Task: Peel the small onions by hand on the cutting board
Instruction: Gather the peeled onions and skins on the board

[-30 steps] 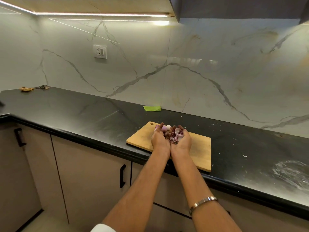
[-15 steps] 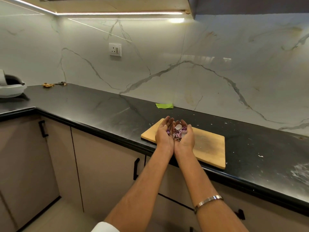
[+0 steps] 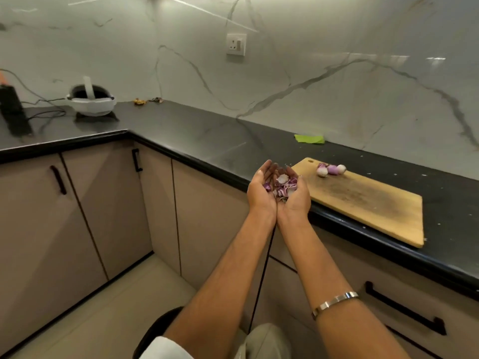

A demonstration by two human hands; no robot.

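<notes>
Left hand [image 3: 261,189] and right hand [image 3: 294,195] are pressed side by side, palms up and cupped, carrying a heap of purple onion peels [image 3: 282,186]; fingers loosely bent, not clenched. Hands sit in front of the counter edge [image 3: 207,165], left of the cutting board [image 3: 368,200]. Peeled onions [image 3: 330,169] lie at the board's far left corner. The board's near corner reaches the counter front. No legible writing or brand visible
</notes>
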